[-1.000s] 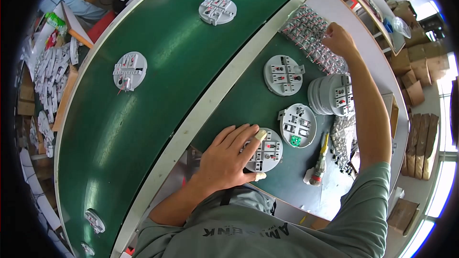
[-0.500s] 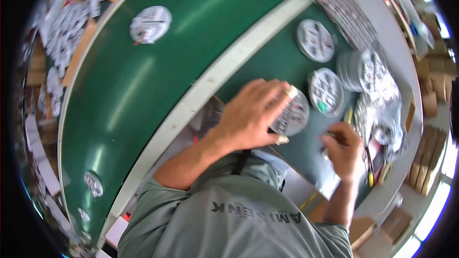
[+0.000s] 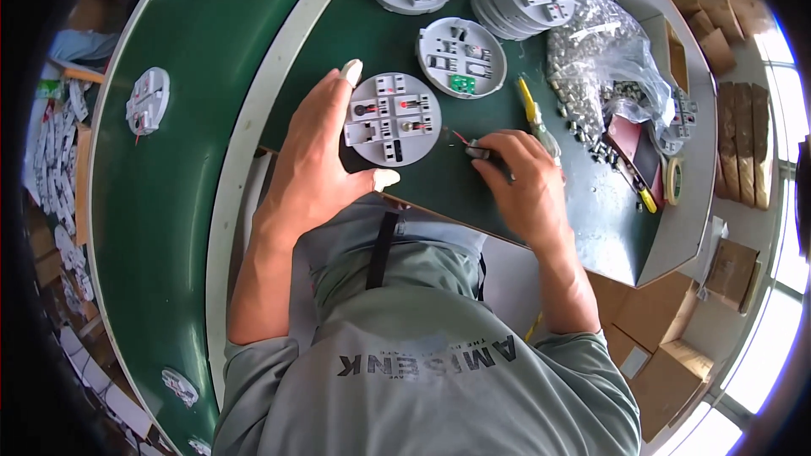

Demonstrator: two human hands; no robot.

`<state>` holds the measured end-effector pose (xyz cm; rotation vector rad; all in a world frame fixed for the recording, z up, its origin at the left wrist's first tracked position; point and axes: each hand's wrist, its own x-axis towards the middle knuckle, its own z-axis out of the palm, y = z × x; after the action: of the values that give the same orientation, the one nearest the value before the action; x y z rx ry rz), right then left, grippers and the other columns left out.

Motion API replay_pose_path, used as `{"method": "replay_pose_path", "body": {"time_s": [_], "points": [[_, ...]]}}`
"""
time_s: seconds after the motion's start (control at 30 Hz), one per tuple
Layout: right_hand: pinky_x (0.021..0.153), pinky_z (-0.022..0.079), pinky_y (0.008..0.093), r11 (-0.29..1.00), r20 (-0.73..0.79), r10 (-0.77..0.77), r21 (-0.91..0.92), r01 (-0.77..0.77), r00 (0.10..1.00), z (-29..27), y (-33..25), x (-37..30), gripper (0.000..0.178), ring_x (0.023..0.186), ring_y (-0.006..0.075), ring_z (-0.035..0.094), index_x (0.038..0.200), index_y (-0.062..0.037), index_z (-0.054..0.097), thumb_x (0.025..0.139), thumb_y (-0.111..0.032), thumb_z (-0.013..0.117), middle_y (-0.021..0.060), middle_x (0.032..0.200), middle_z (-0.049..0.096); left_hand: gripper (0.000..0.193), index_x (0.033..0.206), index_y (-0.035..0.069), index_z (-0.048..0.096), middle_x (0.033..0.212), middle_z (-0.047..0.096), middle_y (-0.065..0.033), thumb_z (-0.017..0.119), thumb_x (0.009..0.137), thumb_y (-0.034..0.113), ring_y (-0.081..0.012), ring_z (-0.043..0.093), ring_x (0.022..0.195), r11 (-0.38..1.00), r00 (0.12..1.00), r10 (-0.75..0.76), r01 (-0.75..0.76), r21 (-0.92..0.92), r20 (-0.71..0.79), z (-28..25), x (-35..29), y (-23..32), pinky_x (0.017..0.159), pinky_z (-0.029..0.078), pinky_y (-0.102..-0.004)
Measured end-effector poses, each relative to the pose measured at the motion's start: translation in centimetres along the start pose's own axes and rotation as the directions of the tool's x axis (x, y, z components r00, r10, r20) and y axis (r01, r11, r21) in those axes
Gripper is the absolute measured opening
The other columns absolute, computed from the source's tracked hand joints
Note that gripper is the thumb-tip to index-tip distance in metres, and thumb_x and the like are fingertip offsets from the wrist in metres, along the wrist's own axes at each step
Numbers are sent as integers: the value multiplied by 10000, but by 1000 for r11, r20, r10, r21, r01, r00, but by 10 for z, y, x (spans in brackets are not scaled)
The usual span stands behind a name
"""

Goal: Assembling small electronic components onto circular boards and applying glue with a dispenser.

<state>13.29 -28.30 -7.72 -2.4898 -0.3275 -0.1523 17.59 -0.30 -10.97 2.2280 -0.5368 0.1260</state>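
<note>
The right hand's fingers pinch a small wired part, wires pointing left toward the round grey disc. Nearer it, the left hand's fingers spread around its left side.

Our left grip is spread in a wide C, the thumb reaching right and the forefinger pointing up and away from us, with the other fingers gathered behind it. Our right grip is pinched, thumb and forefinger drawn close at their tips and pointing left. Both bare forearms slope forward, well apart, wrists nearly straight.
</note>
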Motion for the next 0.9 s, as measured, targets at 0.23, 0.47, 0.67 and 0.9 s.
{"method": "replay_pose_path", "body": {"time_s": [0.23,0.47,0.67,0.9], "points": [[822,575,411,973,72,-211,108,202,975,16,-41,45,263,942,346,707,1094,-26,717,849,-31,811,123,1059,725,1193,1633,47,361,1490,584,-187,980,615,124,-388,537,1405,999,1000,-4,4,-41,-3,1,-4,-5,1171,447,-478],[728,559,446,912,209,-400,181,367,892,51,-60,83,152,844,358,682,990,-32,693,860,-49,771,131,958,677,1159,1602,34,400,1413,628,-179,970,594,89,-382,576,1353,995,996,58,-52,90,-63,5,-2,-12,1144,470,-471],[714,561,434,913,336,-394,253,321,856,37,-59,96,142,831,351,685,987,-36,694,862,-43,762,128,977,680,1098,1550,29,458,1362,640,-181,967,579,88,-381,597,1312,996,996,38,-31,80,-84,4,0,-11,1133,481,-466],[718,573,401,859,164,-509,164,486,845,50,-45,81,120,842,303,700,965,-36,700,861,-20,756,97,974,691,1039,1553,98,502,1387,649,-134,909,600,24,-370,591,1354,1000,995,7,-5,29,-100,9,2,-11,1122,497,-459]]}}
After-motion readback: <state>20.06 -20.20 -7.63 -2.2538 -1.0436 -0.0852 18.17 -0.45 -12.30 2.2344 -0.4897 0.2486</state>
